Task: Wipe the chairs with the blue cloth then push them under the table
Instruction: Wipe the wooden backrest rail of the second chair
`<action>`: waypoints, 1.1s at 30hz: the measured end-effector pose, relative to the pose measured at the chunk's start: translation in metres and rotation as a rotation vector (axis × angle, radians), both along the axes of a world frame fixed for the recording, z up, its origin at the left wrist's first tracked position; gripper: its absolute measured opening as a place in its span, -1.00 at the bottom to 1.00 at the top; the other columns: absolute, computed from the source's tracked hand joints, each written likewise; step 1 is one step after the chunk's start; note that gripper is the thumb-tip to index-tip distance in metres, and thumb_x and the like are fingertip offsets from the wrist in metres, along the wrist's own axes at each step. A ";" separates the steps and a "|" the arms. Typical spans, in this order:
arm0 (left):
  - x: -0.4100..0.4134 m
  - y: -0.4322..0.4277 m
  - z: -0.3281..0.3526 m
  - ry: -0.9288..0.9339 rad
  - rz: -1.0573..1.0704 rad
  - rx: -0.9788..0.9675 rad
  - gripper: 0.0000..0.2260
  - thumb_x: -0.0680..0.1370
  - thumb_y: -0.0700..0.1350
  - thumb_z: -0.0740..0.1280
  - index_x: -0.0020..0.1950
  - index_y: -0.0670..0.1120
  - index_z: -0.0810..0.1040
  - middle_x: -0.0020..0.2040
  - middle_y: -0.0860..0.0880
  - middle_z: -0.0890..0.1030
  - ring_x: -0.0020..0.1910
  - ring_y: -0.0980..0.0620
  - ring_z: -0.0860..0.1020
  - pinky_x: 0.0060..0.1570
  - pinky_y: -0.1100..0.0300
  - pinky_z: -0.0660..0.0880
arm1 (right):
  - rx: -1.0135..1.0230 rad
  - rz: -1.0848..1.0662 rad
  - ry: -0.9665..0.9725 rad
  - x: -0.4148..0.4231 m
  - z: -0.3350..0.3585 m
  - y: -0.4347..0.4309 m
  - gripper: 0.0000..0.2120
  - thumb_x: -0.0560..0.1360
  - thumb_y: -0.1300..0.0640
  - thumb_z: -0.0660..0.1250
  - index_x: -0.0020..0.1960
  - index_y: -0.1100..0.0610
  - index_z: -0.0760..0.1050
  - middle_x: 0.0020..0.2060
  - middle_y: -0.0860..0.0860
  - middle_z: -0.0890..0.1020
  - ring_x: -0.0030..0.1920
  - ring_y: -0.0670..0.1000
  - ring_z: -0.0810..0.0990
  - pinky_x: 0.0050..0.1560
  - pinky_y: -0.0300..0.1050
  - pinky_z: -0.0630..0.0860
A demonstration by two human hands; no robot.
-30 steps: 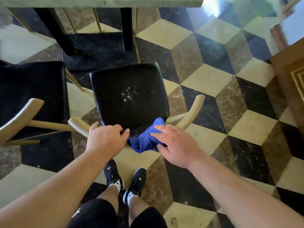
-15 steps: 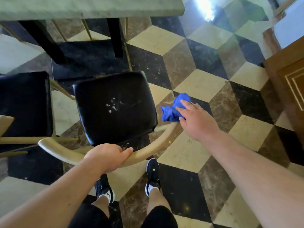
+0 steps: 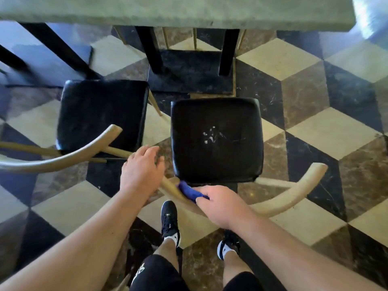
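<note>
While the blue cloth [image 3: 190, 191] lies bunched on the near chair's curved wooden backrest [image 3: 279, 203], right hand [image 3: 220, 204] grip clamped on it, left hand [image 3: 141, 171] fingers loosely apart at the rail's left end, black seat [image 3: 216, 139] beyond, second chair [image 3: 100, 114] left of it, tabletop [image 3: 168, 11] farthest
</note>
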State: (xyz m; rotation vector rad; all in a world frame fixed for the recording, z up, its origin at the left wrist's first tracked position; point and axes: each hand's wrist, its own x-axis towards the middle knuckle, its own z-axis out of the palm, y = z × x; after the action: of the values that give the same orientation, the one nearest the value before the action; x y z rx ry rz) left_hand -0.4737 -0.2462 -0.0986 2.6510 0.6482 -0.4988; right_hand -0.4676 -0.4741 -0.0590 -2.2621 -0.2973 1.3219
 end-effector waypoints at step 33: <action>0.002 -0.012 0.004 -0.180 0.258 -0.136 -0.73 0.73 0.06 0.19 0.35 0.03 0.55 0.25 -0.02 0.62 0.12 0.00 0.53 0.07 0.01 0.49 | 0.098 -0.096 0.235 0.044 -0.006 0.071 -0.67 0.74 0.08 0.16 0.31 0.22 0.59 0.17 0.19 0.65 0.19 0.21 0.59 0.12 -0.02 0.47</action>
State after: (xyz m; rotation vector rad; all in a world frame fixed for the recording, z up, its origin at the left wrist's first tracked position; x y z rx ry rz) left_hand -0.4713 -0.2587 -0.0948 2.4040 0.8515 -0.2200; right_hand -0.4241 -0.4027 -0.0654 -1.9914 -0.1652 1.4709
